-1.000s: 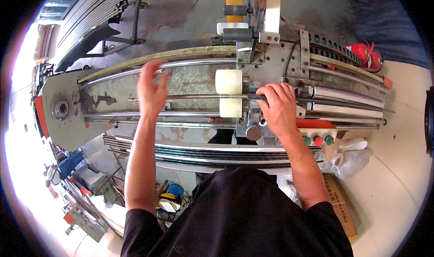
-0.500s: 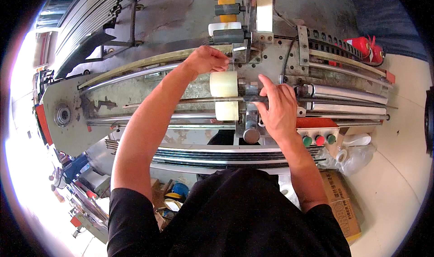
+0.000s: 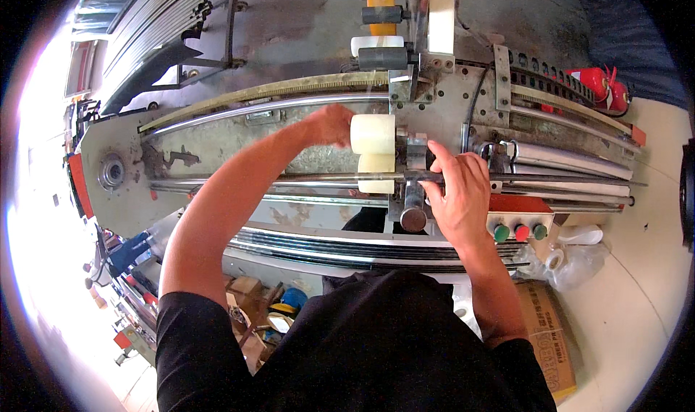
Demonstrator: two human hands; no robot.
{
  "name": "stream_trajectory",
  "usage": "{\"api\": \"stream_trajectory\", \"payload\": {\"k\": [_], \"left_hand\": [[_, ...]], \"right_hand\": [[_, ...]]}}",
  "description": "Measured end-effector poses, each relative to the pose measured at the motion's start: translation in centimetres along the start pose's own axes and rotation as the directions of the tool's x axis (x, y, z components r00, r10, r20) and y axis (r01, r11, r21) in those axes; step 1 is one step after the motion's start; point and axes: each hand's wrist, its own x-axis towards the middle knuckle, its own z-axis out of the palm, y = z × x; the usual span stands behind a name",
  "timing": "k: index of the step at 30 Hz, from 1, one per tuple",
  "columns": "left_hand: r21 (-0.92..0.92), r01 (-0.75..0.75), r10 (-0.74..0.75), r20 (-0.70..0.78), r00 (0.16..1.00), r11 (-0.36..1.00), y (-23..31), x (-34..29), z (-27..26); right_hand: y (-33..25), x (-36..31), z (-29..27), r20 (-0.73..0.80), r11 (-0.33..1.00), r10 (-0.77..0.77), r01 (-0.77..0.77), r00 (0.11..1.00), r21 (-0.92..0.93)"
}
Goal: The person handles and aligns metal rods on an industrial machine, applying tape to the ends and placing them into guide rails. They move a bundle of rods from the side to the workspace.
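Dark rod (image 3: pixel 420 175) between thumb and fingers of the right hand (image 3: pixel 463 193)

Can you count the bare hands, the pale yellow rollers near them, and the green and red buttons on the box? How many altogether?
Bare hands, one left hand and one right hand: 2
Pale yellow rollers: 2
Green buttons: 2
Red button: 1
Total: 7

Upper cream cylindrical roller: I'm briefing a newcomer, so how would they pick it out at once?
Find the long grey metal machine spanning the view. Near its middle, beside the bare left hand, is the upper cream cylindrical roller. Unlike the lower cream cylindrical roller, it has no long thin metal rod crossing it.
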Motion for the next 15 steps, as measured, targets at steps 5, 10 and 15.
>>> {"api": "stream_trajectory", "payload": {"k": [5,10,15], "left_hand": [[-0.148,0.206,-0.157,0.284,0.946,0.967,5.7,-4.9,1.3],[-0.023,0.013,-0.005,0.322,0.947,1.000,7.5,-8.1,2.0],[-0.495,0.139,-0.056,0.180,0.982,0.857,8.7,-12.6,-0.9]], "right_hand": [[-0.2,-0.8,-0.4,0.006,1.000,-0.014,0.014,1.000,0.025],[0.0,-2.0,0.1,0.028,0.999,-0.023,0.022,0.999,0.033],[-0.1,-2.4,0.1,0.021,0.999,-0.026,0.025,0.999,0.036]]}}
